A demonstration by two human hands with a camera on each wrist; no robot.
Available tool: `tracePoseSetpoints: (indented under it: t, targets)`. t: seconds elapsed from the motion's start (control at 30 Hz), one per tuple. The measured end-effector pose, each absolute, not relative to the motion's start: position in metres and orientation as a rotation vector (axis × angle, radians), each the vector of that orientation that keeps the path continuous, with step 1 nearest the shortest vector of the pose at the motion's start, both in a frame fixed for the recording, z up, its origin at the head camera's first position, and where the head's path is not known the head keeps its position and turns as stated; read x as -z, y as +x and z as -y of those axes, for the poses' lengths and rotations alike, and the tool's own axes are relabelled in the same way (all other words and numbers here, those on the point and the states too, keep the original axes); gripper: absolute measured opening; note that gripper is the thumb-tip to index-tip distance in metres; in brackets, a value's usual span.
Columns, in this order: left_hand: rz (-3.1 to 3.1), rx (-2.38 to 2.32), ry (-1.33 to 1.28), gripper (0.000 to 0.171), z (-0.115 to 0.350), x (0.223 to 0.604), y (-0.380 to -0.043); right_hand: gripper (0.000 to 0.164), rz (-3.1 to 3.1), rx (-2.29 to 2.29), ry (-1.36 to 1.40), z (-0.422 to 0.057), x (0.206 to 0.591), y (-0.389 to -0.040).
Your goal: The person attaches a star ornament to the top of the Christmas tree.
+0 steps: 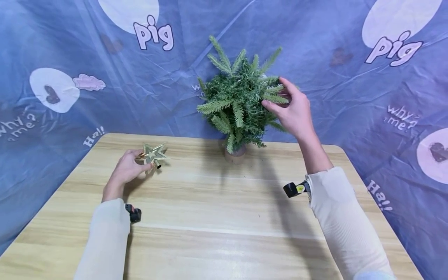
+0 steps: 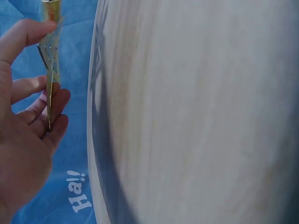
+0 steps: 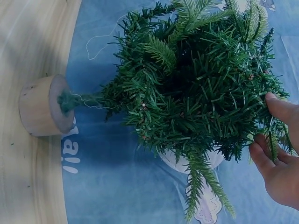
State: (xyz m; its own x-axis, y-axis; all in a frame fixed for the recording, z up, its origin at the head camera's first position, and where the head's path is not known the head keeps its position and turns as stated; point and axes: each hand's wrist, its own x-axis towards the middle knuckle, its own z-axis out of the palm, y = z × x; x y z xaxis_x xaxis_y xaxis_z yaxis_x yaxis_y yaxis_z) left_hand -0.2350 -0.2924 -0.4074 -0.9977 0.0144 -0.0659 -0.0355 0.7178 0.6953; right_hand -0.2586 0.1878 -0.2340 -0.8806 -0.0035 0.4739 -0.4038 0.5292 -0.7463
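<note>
I see a passage over the desk (image 1: 210, 210) from its middle to the far edge, between star (image 1: 152, 154) and tree (image 1: 241, 97) | far edge: tree's wooden base (image 1: 235, 155) and spreading branches (image 1: 215, 106) block, cloth (image 1: 196, 23) behind | tree's right side: right hand (image 1: 296, 113) in the way | toward far left corner: left hand (image 1: 128, 167) and star obstruct

Blue cloth (image 1: 343, 97): "pig", "why? me?", "Ha!!", each twice; partly hidden "w" mid-cloth, perhaps "why?" again.

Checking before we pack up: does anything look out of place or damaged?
A thin pale strand loops loose beside the tree, looking stray; small dark specks dot the table, perhaps shed bits.
</note>
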Motion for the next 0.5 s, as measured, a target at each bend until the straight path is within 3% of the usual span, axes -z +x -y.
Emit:
tracePoseSetpoints:
  t: [0.5]
  targets:
    - [-2.923,-1.204,-0.022,0.090,0.2896,0.4077,-0.2374,0.083,2.374,-1.266,0.324,-0.1877,0.2339,-0.2597]
